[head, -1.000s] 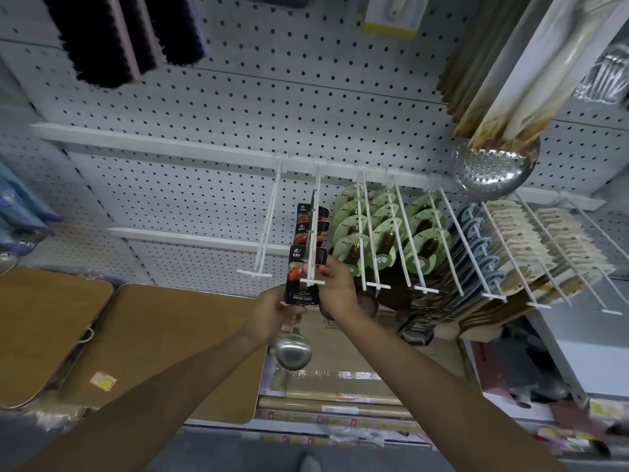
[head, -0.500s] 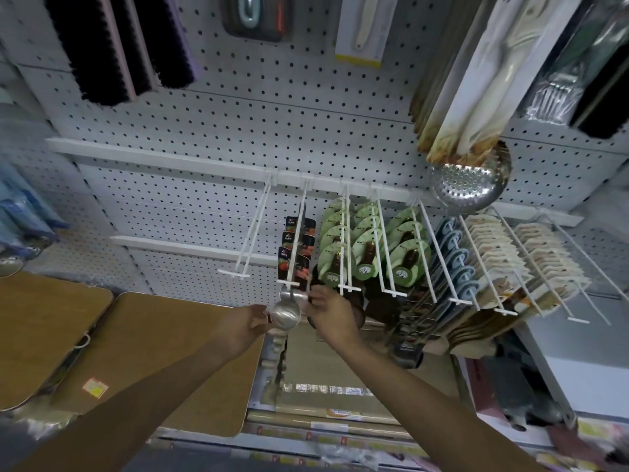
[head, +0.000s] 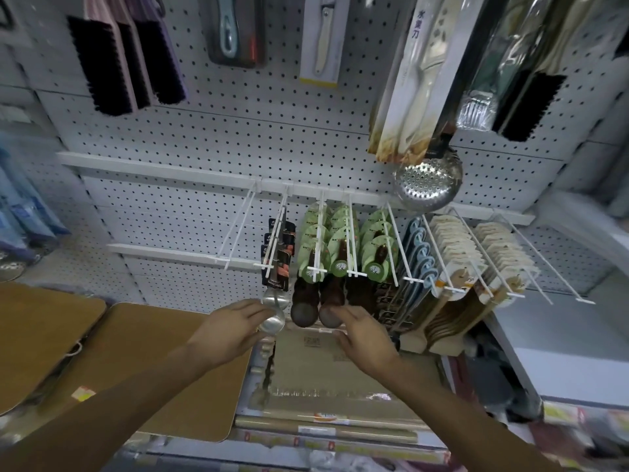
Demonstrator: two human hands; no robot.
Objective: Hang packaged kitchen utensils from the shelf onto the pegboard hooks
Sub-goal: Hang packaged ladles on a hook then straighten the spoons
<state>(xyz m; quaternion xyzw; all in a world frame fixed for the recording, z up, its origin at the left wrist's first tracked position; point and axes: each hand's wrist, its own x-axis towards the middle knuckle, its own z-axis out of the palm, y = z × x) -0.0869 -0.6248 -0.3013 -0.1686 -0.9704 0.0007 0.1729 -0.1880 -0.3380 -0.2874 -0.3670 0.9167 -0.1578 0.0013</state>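
The packaged ladle [head: 276, 267] hangs on its hook [head: 274, 240]. Both hands, left hand [head: 235, 327] and right hand [head: 366, 337], are open and empty; next likely calls for reaching to the shelf [head: 306, 396].

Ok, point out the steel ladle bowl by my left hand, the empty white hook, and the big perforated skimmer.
steel ladle [head: 271, 322], head view, on its round bowl.
empty white hook [head: 238, 233], head view, midway along its wire.
perforated skimmer [head: 427, 183], head view, centre of its holed bowl.
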